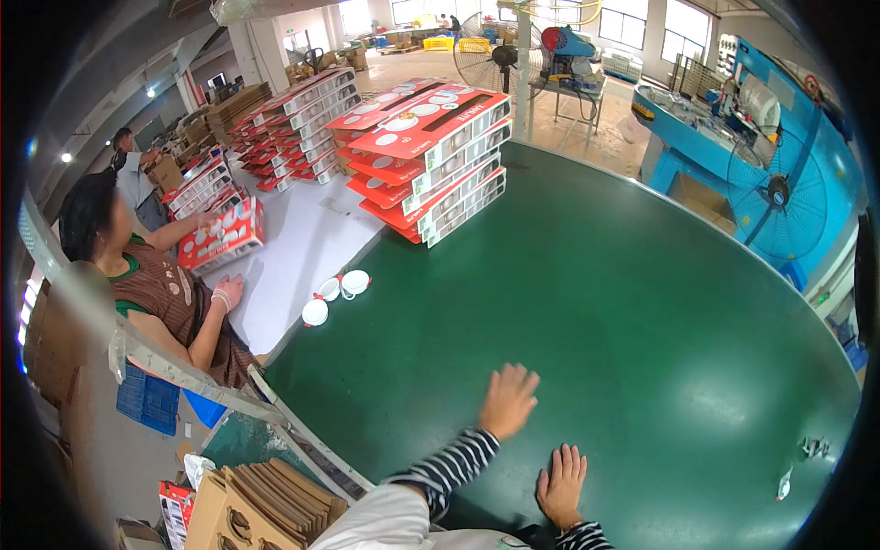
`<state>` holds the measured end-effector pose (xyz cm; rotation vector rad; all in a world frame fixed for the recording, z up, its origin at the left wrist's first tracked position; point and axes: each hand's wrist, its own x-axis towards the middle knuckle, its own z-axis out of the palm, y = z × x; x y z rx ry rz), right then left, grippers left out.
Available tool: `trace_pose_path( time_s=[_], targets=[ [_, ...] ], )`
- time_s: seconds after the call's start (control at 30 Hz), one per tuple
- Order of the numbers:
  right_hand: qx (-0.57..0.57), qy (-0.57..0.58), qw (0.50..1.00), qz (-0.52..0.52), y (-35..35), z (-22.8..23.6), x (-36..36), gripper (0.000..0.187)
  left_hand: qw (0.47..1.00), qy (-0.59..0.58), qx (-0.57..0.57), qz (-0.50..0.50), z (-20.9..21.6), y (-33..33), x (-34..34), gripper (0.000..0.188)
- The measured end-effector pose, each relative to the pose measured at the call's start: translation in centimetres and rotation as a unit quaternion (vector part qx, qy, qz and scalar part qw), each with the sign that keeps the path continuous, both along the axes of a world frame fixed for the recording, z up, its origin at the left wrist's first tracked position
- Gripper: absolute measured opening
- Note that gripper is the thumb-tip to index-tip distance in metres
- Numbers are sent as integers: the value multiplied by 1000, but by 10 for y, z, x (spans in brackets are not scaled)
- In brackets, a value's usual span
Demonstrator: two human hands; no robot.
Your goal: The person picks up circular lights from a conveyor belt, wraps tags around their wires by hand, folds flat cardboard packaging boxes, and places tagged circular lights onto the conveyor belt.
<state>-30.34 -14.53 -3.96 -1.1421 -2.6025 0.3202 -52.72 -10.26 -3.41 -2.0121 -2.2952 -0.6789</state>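
Observation:
My left hand [510, 401] is over the green tabletop [623, 321] with its fingers stretched out; it holds nothing. Nearer my body, my right hand [562, 488] rests palm down on the same green surface, fingers extended and no object under them that I can see. Several small white round pieces with red parts [341, 288] lie on the table's left edge, well away from both hands. Beyond them stands a stack of red and white printed boxes [431, 151], piled unevenly.
At the left, a co-worker [174, 284] touches a red box [225, 236] on a white table [302, 229]. Cardboard inserts [266, 500] stand at my lower left. Small dark items [814, 447] and a small white-and-red item [784, 484] lie at right. A fan [777, 191] stands beyond the table.

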Motion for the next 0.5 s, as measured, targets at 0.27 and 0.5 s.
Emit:
trace_pose_path(
  time_s=[0.27, 0.5],
  targets=[
    [-1, 30, 998, 47, 4, -2, 44, 51, 944, -208, 31, -254, -24, -62, 115, 45],
    [43, 72, 996, 38, -10, -20, 81, 43, 979, -45, -27, -198, -18, -76, 106, 38]
  ],
)
